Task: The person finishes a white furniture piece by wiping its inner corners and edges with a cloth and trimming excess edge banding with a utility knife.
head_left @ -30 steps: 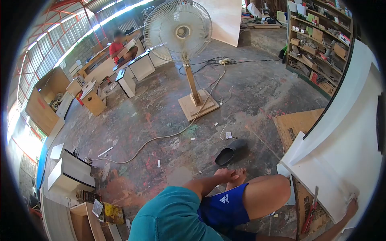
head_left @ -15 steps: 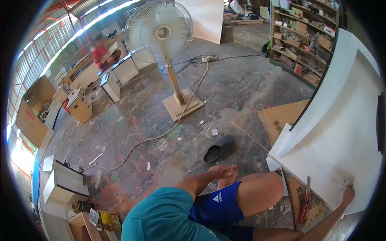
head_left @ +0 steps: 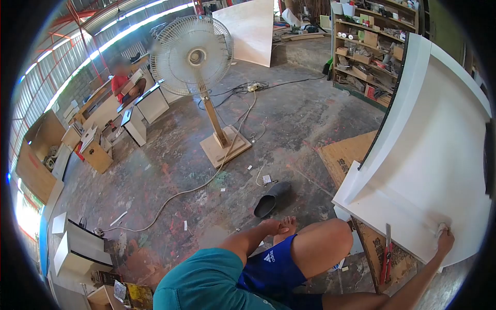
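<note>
From where I stand, taking the seated person's view as the clock, the broad white panel (head_left: 413,201) fills the side from two o'clock to four, its lower corner by the cardboard (head_left: 369,235). At four o'clock the right hand (head_left: 445,242) has its fingers closed on a small pale wad (head_left: 442,227), held against the panel's face; cloth or paper, I can't tell. The left hand (head_left: 272,226) is just short of six o'clock, at the bare foot (head_left: 287,223), and I can't make out how its fingers are set. The wad, I'd guess, is light and soft, easily crushed, best pinched in a bunch so that the fingertips stay behind it. The panel looks stiff and awkwardly big, probably hefty, with a smooth face that would give bare fingers little to hold; I'd take it by its raised rim, minding the edges, which could chip. Compared with a second ago, the person's view has swung clockwise, so the fan (head_left: 192,56) at eleven, the dark shoe (head_left: 273,198) below centre and the red-handled tool (head_left: 386,261) past four all sit farther left. The wad is still against the white face, though whether it slid along I can't say, and the left hand hasn't left the foot.
</note>
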Demonstrator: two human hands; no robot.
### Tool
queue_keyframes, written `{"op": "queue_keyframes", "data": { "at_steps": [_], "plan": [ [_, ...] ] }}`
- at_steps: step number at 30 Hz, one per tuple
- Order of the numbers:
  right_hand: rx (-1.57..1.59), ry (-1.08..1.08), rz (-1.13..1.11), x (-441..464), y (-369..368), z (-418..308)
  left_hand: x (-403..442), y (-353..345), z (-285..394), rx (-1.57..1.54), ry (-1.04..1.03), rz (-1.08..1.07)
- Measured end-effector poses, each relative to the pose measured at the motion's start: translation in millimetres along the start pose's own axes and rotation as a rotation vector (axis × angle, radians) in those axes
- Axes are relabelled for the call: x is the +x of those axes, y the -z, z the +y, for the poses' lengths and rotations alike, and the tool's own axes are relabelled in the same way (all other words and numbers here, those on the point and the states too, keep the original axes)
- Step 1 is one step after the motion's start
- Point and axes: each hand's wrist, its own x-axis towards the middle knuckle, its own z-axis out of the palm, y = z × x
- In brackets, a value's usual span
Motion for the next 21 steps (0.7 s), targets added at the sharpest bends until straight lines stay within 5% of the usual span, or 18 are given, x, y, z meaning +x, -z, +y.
{"op": "queue_keyframes", "data": {
  "at_steps": [10,16,21],
  "plan": [
    [-0.105,-0.009,0.042,4,-14,8,-1,8,11,0.097,0.009,-0.065],
    [-0.179,-0.041,0.299,-17,-14,-11,-14,19,28,0.075,0.012,-0.037],
    [-0.311,-0.087,0.318,22,-26,44,10,-13,18,0.031,0.034,0.006]
  ]
}}
